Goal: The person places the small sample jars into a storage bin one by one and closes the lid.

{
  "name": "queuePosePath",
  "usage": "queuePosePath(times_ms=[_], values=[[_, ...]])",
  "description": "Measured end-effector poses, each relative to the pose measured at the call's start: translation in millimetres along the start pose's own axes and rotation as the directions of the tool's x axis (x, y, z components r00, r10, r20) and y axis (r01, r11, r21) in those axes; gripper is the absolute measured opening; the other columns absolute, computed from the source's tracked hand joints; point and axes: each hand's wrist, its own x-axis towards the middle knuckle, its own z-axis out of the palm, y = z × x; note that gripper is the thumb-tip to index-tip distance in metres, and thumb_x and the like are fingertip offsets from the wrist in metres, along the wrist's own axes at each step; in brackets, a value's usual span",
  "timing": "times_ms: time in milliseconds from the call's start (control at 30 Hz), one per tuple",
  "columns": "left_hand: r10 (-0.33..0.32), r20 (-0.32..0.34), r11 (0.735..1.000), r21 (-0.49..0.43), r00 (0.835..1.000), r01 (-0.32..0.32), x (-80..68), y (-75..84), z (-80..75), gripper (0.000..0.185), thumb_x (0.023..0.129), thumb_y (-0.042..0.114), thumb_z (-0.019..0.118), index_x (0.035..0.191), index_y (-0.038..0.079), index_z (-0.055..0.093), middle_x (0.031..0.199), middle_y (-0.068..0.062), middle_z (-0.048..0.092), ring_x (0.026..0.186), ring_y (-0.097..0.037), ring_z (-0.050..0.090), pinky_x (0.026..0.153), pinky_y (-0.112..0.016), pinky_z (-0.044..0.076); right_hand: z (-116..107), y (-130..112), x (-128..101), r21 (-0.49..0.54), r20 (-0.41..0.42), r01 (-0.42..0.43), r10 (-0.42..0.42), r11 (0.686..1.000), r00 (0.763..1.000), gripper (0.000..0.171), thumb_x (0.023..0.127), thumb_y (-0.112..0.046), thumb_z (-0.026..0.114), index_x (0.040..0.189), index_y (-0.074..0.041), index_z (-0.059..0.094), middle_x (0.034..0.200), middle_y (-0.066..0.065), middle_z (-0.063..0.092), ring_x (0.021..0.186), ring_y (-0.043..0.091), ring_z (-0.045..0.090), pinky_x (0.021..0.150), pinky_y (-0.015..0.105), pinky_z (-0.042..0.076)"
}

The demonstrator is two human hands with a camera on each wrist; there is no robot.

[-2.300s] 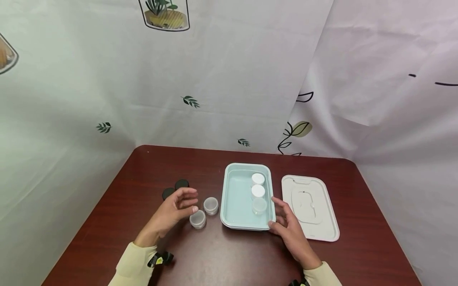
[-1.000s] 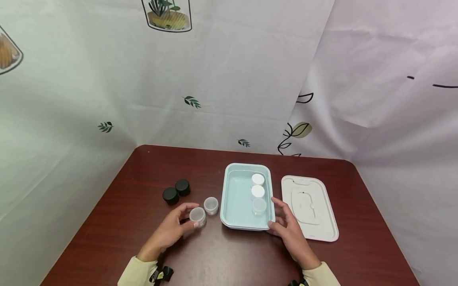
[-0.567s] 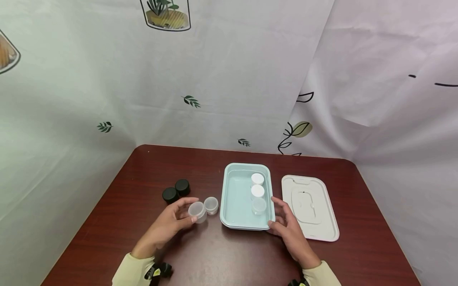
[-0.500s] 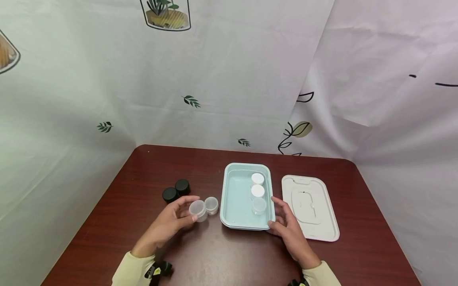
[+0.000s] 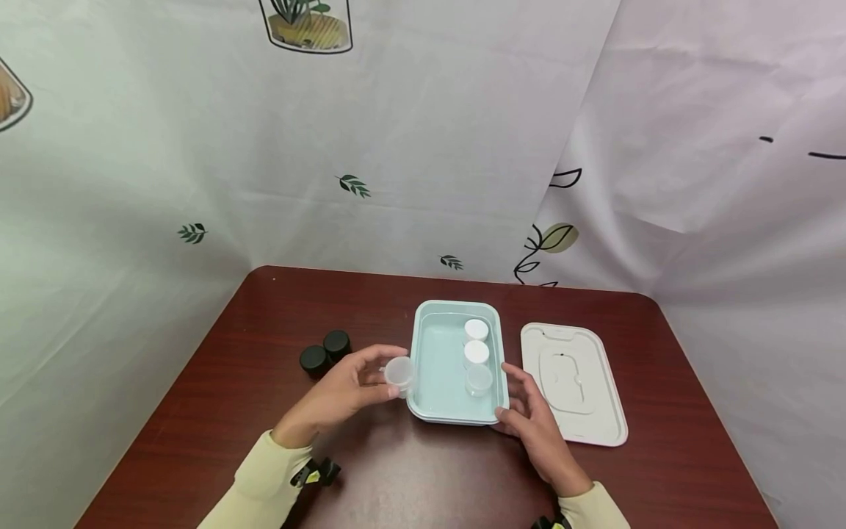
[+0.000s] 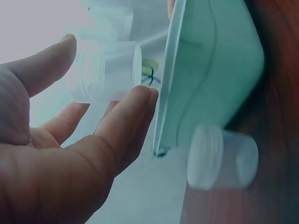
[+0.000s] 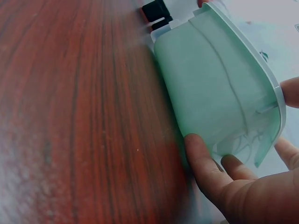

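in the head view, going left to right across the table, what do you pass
two black lids → left hand gripping a clear jar → mint tray with three small jars along its right side → right hand touching the tray's corner → white tray lid

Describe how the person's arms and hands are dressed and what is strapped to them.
Both hands are bare: the left hand and the right hand wear no gloves or rings that show. Each arm has a pale yellow long sleeve ending in a ribbed cuff at the wrist. Under the left wrist sits a small black device with a yellow mark; a similar black piece peeks out at the right cuff.
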Motion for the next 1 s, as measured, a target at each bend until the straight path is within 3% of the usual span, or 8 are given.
queuePosePath(times_ms=[233,533,833,1000], values=[[0.0,0.061,0.989,0.148,0.998,-0.009,29.7,10.6,18.4,0.056,0.095,0.021,0.081,0.147,0.016,0.06,0.142,-0.008,0.06,0.113,-0.023,0.068,0.09,-0.033,0.056,0.7,-1.1,0.4,0.006,-0.004,-0.003,0.003,1.0,1.0,0.07,0.098,0.002,0.06,0.159,-0.022,0.037,0.147,0.026,0.05,0.12,0.032,0.066,0.084,0.038,0.064],[-0.028,0.132,0.973,0.232,0.991,-0.003,56.4,14.8,43.9,0.048,0.094,0.02,0.081,0.14,0.018,0.066,0.132,-0.005,0.066,0.111,-0.021,0.07,0.093,-0.034,0.057,1.8,-2.3,-0.4,0.009,-0.011,-0.019,0.019,1.0,1.0,0.069,0.098,0.002,0.06,0.159,-0.022,0.037,0.148,0.025,0.049,0.119,0.032,0.066,0.083,0.037,0.064],[-0.088,0.162,0.933,0.359,0.983,0.024,71.9,12.1,62.4,0.045,0.09,0.024,0.085,0.133,0.023,0.07,0.12,-0.002,0.069,0.103,-0.014,0.073,0.09,-0.033,0.057,1.8,-1.7,-0.2,0.007,-0.004,-0.017,0.017,1.0,1.0,0.069,0.099,0.003,0.058,0.159,-0.022,0.036,0.146,0.025,0.049,0.119,0.031,0.066,0.083,0.038,0.064],[-0.103,0.161,0.888,0.46,0.982,0.018,78.9,12.0,73.2,0.041,0.088,0.019,0.086,0.127,0.021,0.073,0.114,0.001,0.073,0.106,-0.016,0.07,0.091,-0.032,0.055,1.6,-2.2,0.3,0.006,-0.003,-0.013,0.013,1.0,1.0,0.069,0.099,0.002,0.058,0.159,-0.022,0.037,0.146,0.025,0.05,0.118,0.028,0.066,0.083,0.038,0.064]])
